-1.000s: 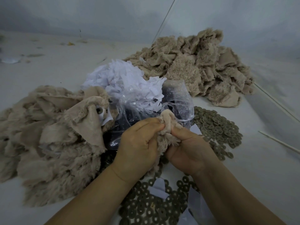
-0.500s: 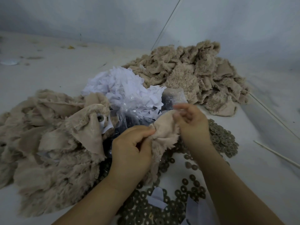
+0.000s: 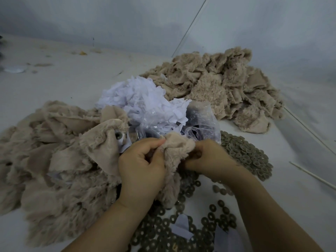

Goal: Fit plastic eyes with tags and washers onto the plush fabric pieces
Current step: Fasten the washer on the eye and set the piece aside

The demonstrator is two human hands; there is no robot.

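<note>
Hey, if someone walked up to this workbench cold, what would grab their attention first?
Probably the two hands at centre, the left hand and right hand, both gripping one beige plush piece. Next, the heaps around them: plush pieces on the left, a second pile at the back right, white paper tags between them, and dark washers spread to the right and in front.

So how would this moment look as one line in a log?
left hand: grips plush piece | right hand: grips same piece | washers: loose on table | tags: piled behind
</note>
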